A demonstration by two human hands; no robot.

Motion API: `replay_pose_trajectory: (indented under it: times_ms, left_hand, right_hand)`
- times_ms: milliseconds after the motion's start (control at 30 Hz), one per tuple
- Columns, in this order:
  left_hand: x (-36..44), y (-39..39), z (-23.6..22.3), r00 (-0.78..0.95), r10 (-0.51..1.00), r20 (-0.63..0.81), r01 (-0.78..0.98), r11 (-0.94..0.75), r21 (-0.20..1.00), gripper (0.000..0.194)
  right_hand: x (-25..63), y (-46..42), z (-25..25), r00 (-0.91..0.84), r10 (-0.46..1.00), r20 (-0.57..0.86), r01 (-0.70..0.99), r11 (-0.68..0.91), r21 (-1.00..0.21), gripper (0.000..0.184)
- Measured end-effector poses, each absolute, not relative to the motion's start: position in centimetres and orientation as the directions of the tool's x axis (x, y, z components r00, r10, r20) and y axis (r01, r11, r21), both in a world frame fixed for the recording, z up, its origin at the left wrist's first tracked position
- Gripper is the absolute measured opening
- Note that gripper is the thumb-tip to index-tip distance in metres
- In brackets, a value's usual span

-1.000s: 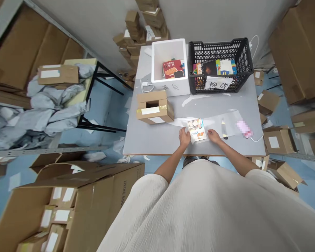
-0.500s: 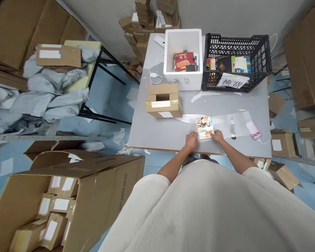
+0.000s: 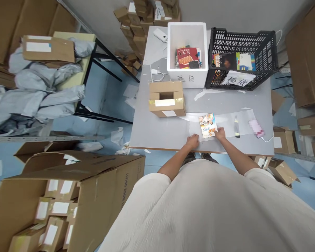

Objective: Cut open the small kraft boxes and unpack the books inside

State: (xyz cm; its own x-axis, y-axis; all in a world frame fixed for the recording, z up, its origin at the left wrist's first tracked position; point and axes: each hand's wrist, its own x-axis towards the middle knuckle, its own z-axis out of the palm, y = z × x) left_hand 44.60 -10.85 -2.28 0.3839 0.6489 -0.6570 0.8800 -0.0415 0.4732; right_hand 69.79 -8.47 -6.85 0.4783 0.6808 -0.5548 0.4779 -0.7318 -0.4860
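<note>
A small book (image 3: pixel 208 125) with a white, orange and blue cover lies slightly turned near the table's front edge, on thin translucent plastic (image 3: pixel 223 120). My right hand (image 3: pixel 219 133) is closed on the book's lower right corner. Left of the book, my left hand (image 3: pixel 193 141) rests by the table edge with fingers curled together. It is apart from the book, and whatever its fingers pinch is too small to make out. A utility knife (image 3: pixel 236 126) with a dark end lies right of my right hand.
An opened cardboard box (image 3: pixel 167 105) stands left on the table (image 3: pixel 154 134). Behind are a white foam box (image 3: pixel 187 77) and a black crate (image 3: pixel 262 75), both holding books. A blurred pink object (image 3: pixel 256 128) with a cable lies right. A large carton (image 3: pixel 105 196) stands lower left.
The book has been turned a little and sits closer to my right hand, which now grips its corner. My left hand has drawn away from the book's left side. The camera view has shifted.
</note>
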Motion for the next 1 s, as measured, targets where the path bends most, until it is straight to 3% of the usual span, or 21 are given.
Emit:
replay_pose_trajectory:
  times_ms: [133, 333, 467, 600, 733, 800, 867, 1000]
  left_hand:
    - [44.7, -9.1, -1.7, 0.384, 0.739, -0.554, 0.849, -0.046, 0.526, 0.05]
    - [46.4, -4.7, 1.0, 0.286, 0.949, -0.13, 0.777, -0.15, 0.612, 0.056]
    - [47.0, -3.0, 1.2, 0.298, 0.94, -0.168, 0.78, -0.138, 0.611, 0.04]
    - [46.6, -3.0, -0.6, 0.355, 0.892, -0.282, 0.718, -0.066, 0.693, 0.032]
    - [45.4, -3.8, -3.0, 0.214, 0.908, -0.359, 0.617, 0.159, 0.771, 0.031]
    - [44.7, -4.1, -4.1, 0.094, 0.902, -0.421, 0.528, 0.313, 0.79, 0.028]
    - [44.2, -4.1, -5.1, 0.004, 0.885, -0.466, 0.441, 0.417, 0.795, 0.025]
    - [43.9, -3.5, -6.4, -0.093, 0.845, -0.527, 0.34, 0.524, 0.781, 0.022]
  right_hand:
    - [70.5, -7.2, -4.6, 0.41, 0.831, -0.375, 0.456, -0.543, -0.705, 0.03]
    - [71.9, -2.5, 0.9, 0.02, 0.99, -0.141, 0.639, -0.121, -0.759, 0.032]
    - [70.6, -0.3, 2.8, -0.228, 0.961, -0.154, 0.627, 0.024, -0.779, 0.033]
    - [69.9, -0.2, 1.7, -0.18, 0.967, -0.178, 0.573, -0.044, -0.818, 0.04]
    - [71.5, -1.3, -1.4, 0.204, 0.951, -0.233, 0.552, -0.308, -0.775, 0.048]
    - [72.7, -2.4, -3.1, 0.389, 0.847, -0.362, 0.541, -0.528, -0.655, 0.046]
    - [73.5, -3.9, -4.6, 0.458, 0.736, -0.498, 0.572, -0.673, -0.469, 0.047]
    - [73.5, -6.5, -6.6, 0.485, 0.731, -0.48, 0.692, -0.657, -0.299, 0.058]
